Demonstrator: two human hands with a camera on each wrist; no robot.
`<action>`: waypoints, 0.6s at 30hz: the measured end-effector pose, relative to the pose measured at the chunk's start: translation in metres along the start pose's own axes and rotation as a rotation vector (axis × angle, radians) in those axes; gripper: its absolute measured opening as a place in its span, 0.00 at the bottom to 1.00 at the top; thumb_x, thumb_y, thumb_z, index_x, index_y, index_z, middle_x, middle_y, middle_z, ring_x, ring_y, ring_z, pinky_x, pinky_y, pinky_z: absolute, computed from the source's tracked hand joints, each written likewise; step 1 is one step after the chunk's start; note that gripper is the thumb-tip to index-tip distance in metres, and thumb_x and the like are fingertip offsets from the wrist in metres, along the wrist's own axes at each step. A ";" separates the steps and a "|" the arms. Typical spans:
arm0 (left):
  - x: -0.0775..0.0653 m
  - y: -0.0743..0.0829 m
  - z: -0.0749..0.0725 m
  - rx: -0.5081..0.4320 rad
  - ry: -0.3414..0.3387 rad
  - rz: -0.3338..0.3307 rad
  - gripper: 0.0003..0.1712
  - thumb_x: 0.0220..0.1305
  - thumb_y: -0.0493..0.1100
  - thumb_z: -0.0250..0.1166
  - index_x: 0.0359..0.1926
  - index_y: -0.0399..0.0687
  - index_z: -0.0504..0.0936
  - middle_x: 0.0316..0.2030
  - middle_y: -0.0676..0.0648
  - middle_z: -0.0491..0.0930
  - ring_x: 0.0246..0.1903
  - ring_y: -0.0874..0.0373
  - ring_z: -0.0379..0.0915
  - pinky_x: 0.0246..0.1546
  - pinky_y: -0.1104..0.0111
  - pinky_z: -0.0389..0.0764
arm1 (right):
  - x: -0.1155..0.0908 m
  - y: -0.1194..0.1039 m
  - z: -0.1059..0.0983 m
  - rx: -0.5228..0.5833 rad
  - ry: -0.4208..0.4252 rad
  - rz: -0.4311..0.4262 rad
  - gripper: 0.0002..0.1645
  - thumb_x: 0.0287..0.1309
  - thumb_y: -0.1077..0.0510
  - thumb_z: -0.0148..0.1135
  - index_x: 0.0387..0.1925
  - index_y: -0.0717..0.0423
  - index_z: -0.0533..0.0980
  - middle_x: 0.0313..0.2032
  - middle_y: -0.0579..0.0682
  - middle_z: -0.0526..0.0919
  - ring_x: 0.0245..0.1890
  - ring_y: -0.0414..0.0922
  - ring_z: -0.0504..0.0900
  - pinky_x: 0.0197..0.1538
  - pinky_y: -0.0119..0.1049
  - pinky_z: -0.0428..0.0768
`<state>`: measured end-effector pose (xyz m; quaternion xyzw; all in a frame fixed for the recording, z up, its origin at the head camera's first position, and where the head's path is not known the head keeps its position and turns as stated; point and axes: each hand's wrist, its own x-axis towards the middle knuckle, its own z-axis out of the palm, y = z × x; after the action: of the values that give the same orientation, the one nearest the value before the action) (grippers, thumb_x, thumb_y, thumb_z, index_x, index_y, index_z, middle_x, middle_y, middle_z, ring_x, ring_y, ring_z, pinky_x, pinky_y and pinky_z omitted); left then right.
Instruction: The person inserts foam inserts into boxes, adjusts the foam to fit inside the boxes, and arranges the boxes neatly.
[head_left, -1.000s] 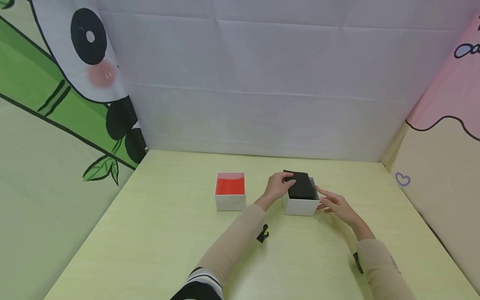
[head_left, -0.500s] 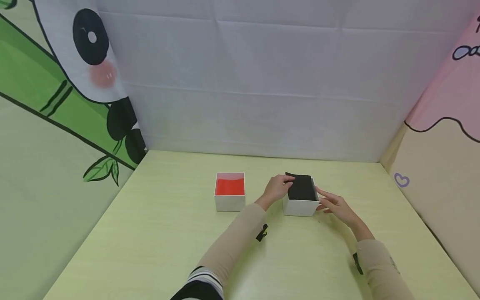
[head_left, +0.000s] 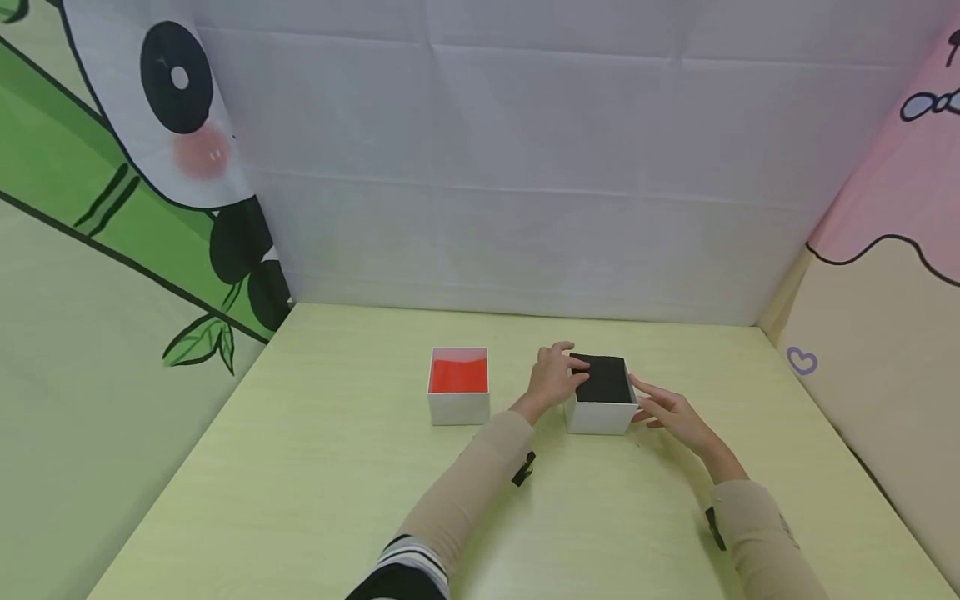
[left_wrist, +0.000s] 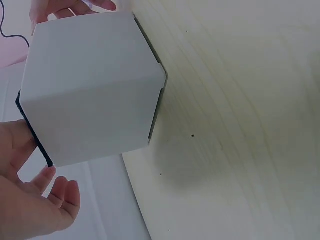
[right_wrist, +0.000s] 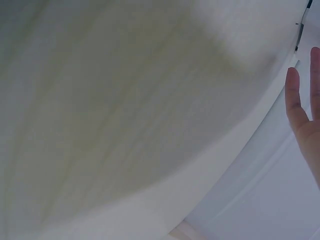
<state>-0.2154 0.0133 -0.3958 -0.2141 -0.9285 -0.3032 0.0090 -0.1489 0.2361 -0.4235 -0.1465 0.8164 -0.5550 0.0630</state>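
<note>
A white open-topped box (head_left: 600, 419) holds a flat black sheet (head_left: 606, 379) at about rim height. My left hand (head_left: 553, 377) is at the box's left side, its loosely extended fingers touching the sheet's left part. In the left wrist view, the sheet's thin dark edge shows along the box's rim, with fingertips of the left hand (left_wrist: 27, 200) over it. On the other side, my right hand (head_left: 675, 414) rests its straight fingertips against the box's right wall. The right wrist view catches only part of that hand.
To the left on the pale wooden table (head_left: 322, 500) stands a second white box (head_left: 460, 409) with a flat red piece (head_left: 460, 376) inside. A white cloth backdrop (head_left: 487, 250) closes off the table's far edge; printed panels flank both sides.
The black sheet has gone down, from tilted above the rim to lying level in the box. My left fingers have loosened and spread from its far left corner. The right hand stays put.
</note>
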 end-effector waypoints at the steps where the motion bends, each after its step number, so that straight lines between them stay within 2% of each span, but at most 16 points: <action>1: 0.000 0.000 0.001 0.013 -0.010 0.001 0.12 0.60 0.49 0.59 0.43 0.55 0.83 0.59 0.51 0.64 0.54 0.50 0.59 0.42 0.65 0.69 | 0.000 0.000 0.000 0.002 -0.001 -0.001 0.27 0.66 0.61 0.44 0.62 0.69 0.54 0.40 0.37 0.79 0.38 0.57 0.79 0.39 0.49 0.74; 4: -0.001 0.000 0.003 0.045 -0.036 -0.004 0.13 0.60 0.50 0.58 0.44 0.55 0.83 0.60 0.51 0.62 0.55 0.50 0.57 0.44 0.63 0.68 | 0.000 -0.001 0.001 0.009 -0.001 0.002 0.27 0.66 0.61 0.44 0.62 0.69 0.53 0.39 0.35 0.79 0.38 0.56 0.79 0.39 0.50 0.74; 6: -0.001 0.000 0.005 0.072 -0.044 -0.003 0.14 0.61 0.51 0.57 0.44 0.56 0.83 0.61 0.50 0.61 0.56 0.50 0.57 0.44 0.62 0.67 | 0.000 -0.001 0.001 0.012 0.002 0.006 0.27 0.66 0.61 0.44 0.62 0.68 0.54 0.40 0.37 0.79 0.38 0.57 0.79 0.39 0.51 0.74; 11: -0.003 -0.001 0.008 0.172 -0.059 0.027 0.18 0.63 0.57 0.52 0.46 0.58 0.82 0.61 0.48 0.60 0.57 0.50 0.55 0.46 0.59 0.66 | 0.000 -0.001 0.002 -0.001 0.004 0.007 0.27 0.66 0.60 0.44 0.62 0.68 0.54 0.44 0.51 0.79 0.38 0.58 0.78 0.39 0.51 0.74; 13: -0.004 -0.002 0.009 0.220 -0.060 0.056 0.21 0.63 0.59 0.48 0.47 0.59 0.81 0.62 0.46 0.60 0.58 0.50 0.54 0.48 0.58 0.65 | 0.001 0.000 0.002 -0.008 0.005 0.008 0.26 0.66 0.60 0.44 0.62 0.67 0.55 0.44 0.52 0.79 0.38 0.58 0.78 0.39 0.50 0.74; 16: -0.008 -0.002 0.008 0.246 -0.017 0.127 0.24 0.63 0.63 0.46 0.46 0.60 0.82 0.62 0.44 0.58 0.60 0.50 0.51 0.52 0.56 0.62 | 0.001 0.002 0.001 -0.014 0.006 0.014 0.26 0.66 0.59 0.44 0.62 0.66 0.55 0.42 0.44 0.80 0.38 0.57 0.79 0.39 0.48 0.74; 18: -0.012 -0.001 0.005 0.226 0.025 0.190 0.24 0.61 0.64 0.47 0.40 0.60 0.84 0.63 0.44 0.57 0.61 0.49 0.49 0.54 0.55 0.59 | 0.001 0.002 0.001 -0.015 0.002 0.015 0.26 0.66 0.58 0.44 0.62 0.66 0.55 0.40 0.37 0.79 0.38 0.57 0.79 0.39 0.47 0.75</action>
<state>-0.2043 0.0114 -0.4023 -0.2949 -0.9321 -0.1970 0.0735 -0.1495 0.2358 -0.4258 -0.1404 0.8218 -0.5483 0.0652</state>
